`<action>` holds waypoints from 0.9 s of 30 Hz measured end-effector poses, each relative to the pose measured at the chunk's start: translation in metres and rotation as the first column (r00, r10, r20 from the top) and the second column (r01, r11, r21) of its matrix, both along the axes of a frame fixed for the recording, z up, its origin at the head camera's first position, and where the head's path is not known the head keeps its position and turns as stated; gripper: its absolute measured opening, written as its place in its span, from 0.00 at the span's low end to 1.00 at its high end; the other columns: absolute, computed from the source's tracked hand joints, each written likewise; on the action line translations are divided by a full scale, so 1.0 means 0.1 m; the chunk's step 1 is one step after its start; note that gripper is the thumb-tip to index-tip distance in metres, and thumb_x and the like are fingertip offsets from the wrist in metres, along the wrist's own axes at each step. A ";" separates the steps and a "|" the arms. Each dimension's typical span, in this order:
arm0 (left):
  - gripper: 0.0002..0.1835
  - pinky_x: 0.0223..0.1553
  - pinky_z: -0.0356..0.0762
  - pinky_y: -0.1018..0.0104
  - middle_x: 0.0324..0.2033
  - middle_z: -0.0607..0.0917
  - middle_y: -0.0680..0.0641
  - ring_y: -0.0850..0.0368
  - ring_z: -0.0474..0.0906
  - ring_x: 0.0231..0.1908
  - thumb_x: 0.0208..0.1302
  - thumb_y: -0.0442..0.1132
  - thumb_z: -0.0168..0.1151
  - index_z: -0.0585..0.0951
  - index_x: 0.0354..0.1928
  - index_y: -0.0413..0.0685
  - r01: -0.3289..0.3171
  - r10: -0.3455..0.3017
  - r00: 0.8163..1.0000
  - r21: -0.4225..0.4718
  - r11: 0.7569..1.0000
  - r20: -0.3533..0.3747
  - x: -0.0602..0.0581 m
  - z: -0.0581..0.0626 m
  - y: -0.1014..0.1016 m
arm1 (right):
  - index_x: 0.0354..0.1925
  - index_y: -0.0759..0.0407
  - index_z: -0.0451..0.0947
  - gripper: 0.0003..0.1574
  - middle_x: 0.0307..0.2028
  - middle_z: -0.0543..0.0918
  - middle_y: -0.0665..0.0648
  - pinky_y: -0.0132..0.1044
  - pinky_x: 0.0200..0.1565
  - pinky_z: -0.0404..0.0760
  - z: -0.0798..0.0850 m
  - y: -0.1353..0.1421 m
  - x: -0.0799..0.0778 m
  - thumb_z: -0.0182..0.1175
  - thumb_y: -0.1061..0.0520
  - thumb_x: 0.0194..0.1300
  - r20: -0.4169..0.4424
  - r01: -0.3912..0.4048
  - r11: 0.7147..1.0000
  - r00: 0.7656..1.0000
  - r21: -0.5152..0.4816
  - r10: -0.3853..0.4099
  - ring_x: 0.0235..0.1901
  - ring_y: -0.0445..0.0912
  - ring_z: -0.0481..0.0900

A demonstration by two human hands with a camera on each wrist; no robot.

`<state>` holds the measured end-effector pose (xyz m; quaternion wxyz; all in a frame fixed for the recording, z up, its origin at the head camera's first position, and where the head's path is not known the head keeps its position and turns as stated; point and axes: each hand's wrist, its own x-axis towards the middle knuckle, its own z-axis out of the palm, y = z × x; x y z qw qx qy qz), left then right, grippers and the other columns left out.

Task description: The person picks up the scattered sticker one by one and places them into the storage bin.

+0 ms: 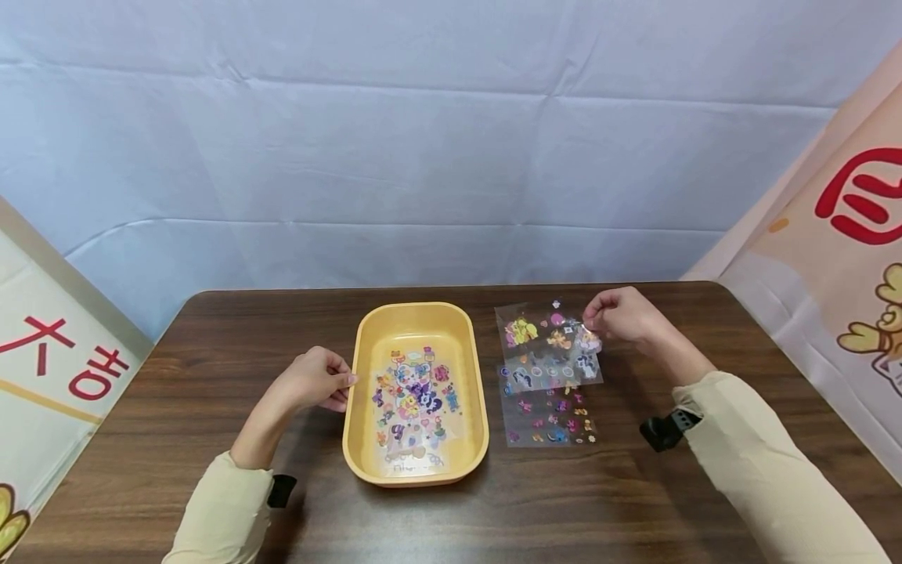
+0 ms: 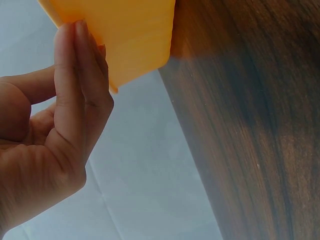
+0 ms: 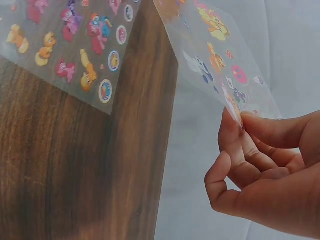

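Observation:
A yellow tray (image 1: 355, 439) stands on the table with several transparent sticker sheets (image 1: 416, 407) lying inside it. At its left rim, my left hand (image 1: 315, 380) grips the edge, fingers against the outer wall of the tray (image 2: 135, 40) in the left wrist view. My right hand (image 1: 623, 313) pinches the corner of a clear sticker sheet (image 1: 523, 332) printed with colourful cartoon ponies. That sheet is raised, and in the right wrist view the thumb and index finger of the right hand (image 3: 265, 165) hold its corner. Below it, another sticker sheet (image 1: 548, 431) lies flat on the table.
The brown wooden table (image 1: 585, 509) carries the tray and sheets. Behind its far edge hangs a pale cloth (image 1: 437, 172). Printed banners stand at the left (image 1: 63, 368) and right (image 1: 831, 258) sides. Each wrist wears a black strap device.

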<state>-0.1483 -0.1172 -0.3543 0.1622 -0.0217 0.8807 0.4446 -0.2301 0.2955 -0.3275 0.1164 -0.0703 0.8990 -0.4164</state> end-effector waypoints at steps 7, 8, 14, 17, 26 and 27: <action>0.09 0.28 0.83 0.61 0.22 0.78 0.42 0.58 0.79 0.19 0.65 0.31 0.54 0.77 0.32 0.29 -0.004 0.004 1.000 -0.003 1.000 0.001 -0.01 -0.01 0.01 | 0.39 0.75 0.72 0.10 0.30 0.77 0.59 0.34 0.29 0.76 0.09 -0.04 0.01 0.48 0.71 0.59 -0.014 -0.001 1.000 1.000 -0.006 0.001 0.29 0.47 0.74; 0.08 0.28 0.83 0.61 0.22 0.78 0.42 0.58 0.79 0.19 0.65 0.30 0.54 0.77 0.32 0.28 -0.002 0.002 1.000 -0.001 1.000 -0.001 -0.01 -0.01 0.01 | 0.39 0.75 0.72 0.10 0.30 0.77 0.59 0.34 0.29 0.76 0.11 -0.05 0.01 0.47 0.71 0.59 -0.014 -0.002 1.000 1.000 -0.008 0.001 0.28 0.46 0.73; 0.08 0.28 0.83 0.61 0.22 0.79 0.41 0.58 0.78 0.20 0.65 0.29 0.52 0.77 0.33 0.27 0.004 -0.004 1.000 0.006 1.000 -0.002 -0.01 0.00 0.01 | 0.42 0.76 0.71 0.12 0.31 0.77 0.60 0.35 0.29 0.76 0.19 -0.09 0.01 0.47 0.71 0.60 -0.004 -0.002 1.000 1.000 -0.031 0.002 0.28 0.46 0.72; 0.08 0.27 0.83 0.62 0.22 0.79 0.41 0.58 0.78 0.20 0.65 0.29 0.53 0.77 0.33 0.27 0.002 -0.002 1.000 0.004 1.000 -0.001 -0.01 0.00 0.01 | 0.42 0.76 0.71 0.11 0.31 0.78 0.59 0.34 0.29 0.76 0.22 -0.11 0.01 0.48 0.71 0.61 -0.003 0.004 0.999 1.000 -0.036 -0.004 0.29 0.45 0.73; 0.08 0.28 0.83 0.60 0.22 0.79 0.41 0.58 0.79 0.20 0.65 0.29 0.53 0.77 0.33 0.27 0.001 -0.001 1.000 0.000 1.000 -0.003 -0.01 -0.01 0.01 | 0.40 0.76 0.71 0.09 0.31 0.78 0.58 0.33 0.30 0.77 0.28 -0.17 -0.02 0.52 0.69 0.62 -0.034 -0.007 0.999 0.999 -0.052 0.005 0.28 0.43 0.74; 0.08 0.28 0.83 0.61 0.22 0.79 0.41 0.58 0.79 0.20 0.65 0.29 0.53 0.77 0.33 0.27 0.000 0.000 1.000 0.000 1.000 -0.003 -0.01 -0.01 0.01 | 0.40 0.76 0.71 0.09 0.30 0.78 0.58 0.32 0.30 0.77 0.29 -0.18 -0.03 0.52 0.69 0.61 -0.038 -0.007 0.998 0.999 -0.057 0.005 0.28 0.43 0.74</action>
